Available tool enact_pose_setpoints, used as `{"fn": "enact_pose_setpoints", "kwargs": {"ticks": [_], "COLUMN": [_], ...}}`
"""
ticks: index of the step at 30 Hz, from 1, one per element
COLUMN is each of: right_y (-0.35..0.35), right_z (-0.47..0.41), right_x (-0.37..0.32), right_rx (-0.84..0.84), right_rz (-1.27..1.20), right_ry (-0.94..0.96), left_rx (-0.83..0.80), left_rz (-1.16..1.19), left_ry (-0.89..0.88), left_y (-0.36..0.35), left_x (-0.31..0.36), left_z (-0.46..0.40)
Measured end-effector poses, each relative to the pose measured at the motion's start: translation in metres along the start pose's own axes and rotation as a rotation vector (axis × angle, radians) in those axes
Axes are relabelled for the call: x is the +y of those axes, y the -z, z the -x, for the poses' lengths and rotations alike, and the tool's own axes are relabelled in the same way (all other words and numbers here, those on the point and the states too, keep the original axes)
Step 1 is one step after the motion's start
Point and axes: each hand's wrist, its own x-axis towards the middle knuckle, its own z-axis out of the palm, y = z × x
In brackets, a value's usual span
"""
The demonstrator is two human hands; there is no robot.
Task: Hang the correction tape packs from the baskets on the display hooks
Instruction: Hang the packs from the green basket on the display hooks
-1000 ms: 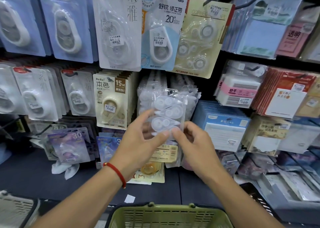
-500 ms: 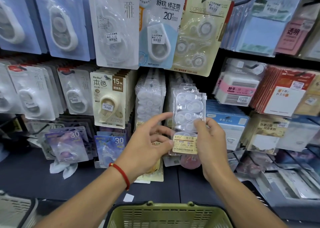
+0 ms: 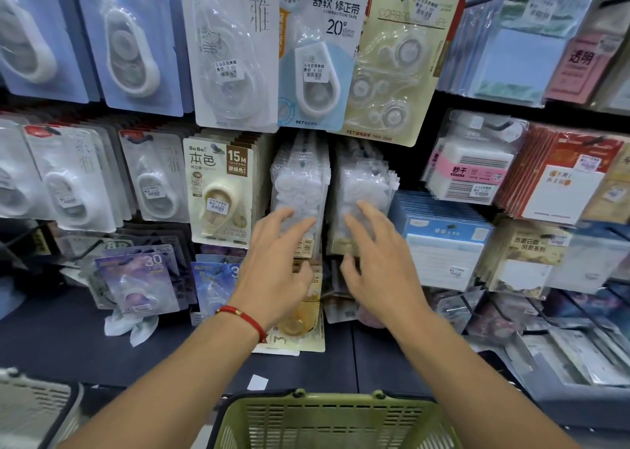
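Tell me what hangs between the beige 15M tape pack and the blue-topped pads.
Head view: two hook stacks of clear correction tape packs, left stack and right stack, with both open hands over them.

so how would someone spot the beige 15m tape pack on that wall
Start at the middle row of hooks on the display wall, just left of the two stacks of clear packs. The 15m pack hangs there, the only cream card, with a brown "15M" label.

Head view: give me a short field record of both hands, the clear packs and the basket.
left hand: open, fingers spread on the left stack of clear packs
right hand: open, fingers on the right stack of clear packs
packs: both stacks hang side by side, neither hand holds one
green basket: bottom edge, below the hands; contents not visible
red bracelet: on left wrist
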Motion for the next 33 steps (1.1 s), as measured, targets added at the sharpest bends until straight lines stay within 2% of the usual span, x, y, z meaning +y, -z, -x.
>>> {"fn": "enact_pose_setpoints", "kwargs": {"ticks": [4,8,10,13,16,18,21,26,28,30,32,33], "right_y": [-0.016,-0.021,-0.020,-0.013,-0.008,-0.013,-0.031,-0.089,-0.112,-0.134,-0.152,-0.159], "right_z": [-0.026,-0.039,-0.039,-0.029,-0.001,0.027,0.083,0.210,0.262,0.302,0.327,0.335], "right_x": [0.013,0.020,0.016,0.008,0.003,0.006,0.015,0.032,0.034,0.030,0.022,0.018], "right_rx": [-0.197,-0.286,-0.285,-0.194,-0.168,-0.339,-0.747,-1.332,-1.541,-1.668,-1.707,-1.712], "right_rz": [0.083,0.048,0.005,-0.060,-0.120,-0.097,-0.084,-0.030,-0.061,-0.098,-0.154,-0.181], "right_ry": [-0.059,-0.087,-0.073,-0.054,-0.052,-0.025,-0.037,-0.118,-0.169,-0.200,-0.231,-0.247], "left_rx": [-0.118,-0.131,-0.141,-0.151,-0.284,-0.424,-0.594,-0.762,-0.794,-0.749,-0.704,-0.742], "left_rz": [-0.095,-0.130,-0.150,-0.154,-0.214,-0.272,-0.357,-0.439,-0.464,-0.525,-0.614,-0.657], "left_ry": [0.021,-0.015,-0.034,-0.029,-0.035,-0.042,0.004,0.227,0.253,0.220,0.158,0.105], "left_y": [-0.008,-0.012,-0.012,-0.011,-0.015,-0.024,-0.044,-0.084,-0.093,-0.098,-0.102,-0.105], "left_x": [-0.009,-0.014,-0.016,-0.019,-0.027,-0.037,-0.063,-0.112,-0.116,-0.114,-0.110,-0.107], "left_z": [0.000,0.002,0.005,0.013,0.029,0.051,0.107,0.232,0.270,0.289,0.292,0.290]}}
